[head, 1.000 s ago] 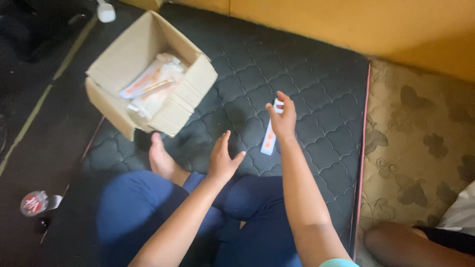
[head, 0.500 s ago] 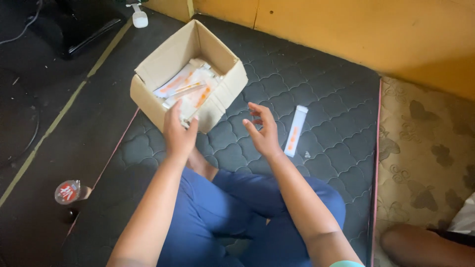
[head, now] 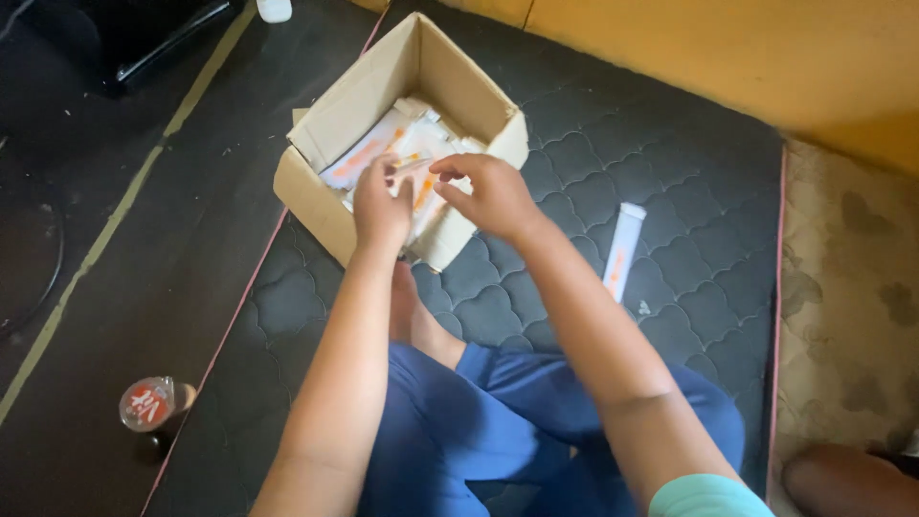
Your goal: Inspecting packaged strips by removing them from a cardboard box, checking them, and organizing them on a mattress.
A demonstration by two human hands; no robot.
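Over the cardboard box, left hand and right hand pinching one thin sachet above the packets; loose fingertip grip, likely to slip back among them.

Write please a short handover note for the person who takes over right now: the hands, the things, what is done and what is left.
Left hand: over the open cardboard box, pinching one slim packet.
Right hand: beside it, fingers on the same packet.
Box: on the dark quilted mattress, with many white-and-orange packets inside.
Done: one white tube-shaped pack lies out on the mattress, right of the box.
Left: the packets in the box.
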